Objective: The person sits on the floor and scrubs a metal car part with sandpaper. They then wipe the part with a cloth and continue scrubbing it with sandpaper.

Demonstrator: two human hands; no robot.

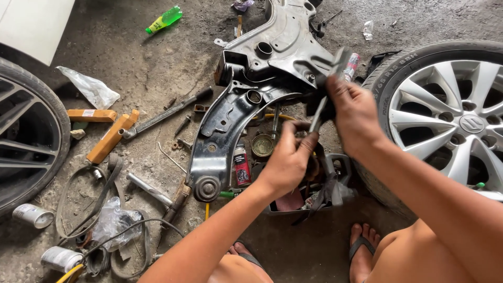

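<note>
My right hand [356,112] grips a squeeze tube [346,62] and a thin metal tool [320,112] whose shaft slants down toward my left hand. My left hand [289,157] is closed with its fingertips pinched at the lower end of that tool; what it pinches is too small to tell. Both hands hover above an open black toolbox [335,167] full of small items. Just beyond them lies a black control arm [222,133] joined to a grey metal subframe [283,44] on the concrete floor.
An alloy wheel with tyre [445,115] stands at right, another tyre [23,136] at left. A small red spray can [241,166], round tin [262,145], ratchet handle [162,115], orange wooden blocks [110,137], belts, plastic bags and a green bottle [165,19] litter the floor. My sandalled feet rest below.
</note>
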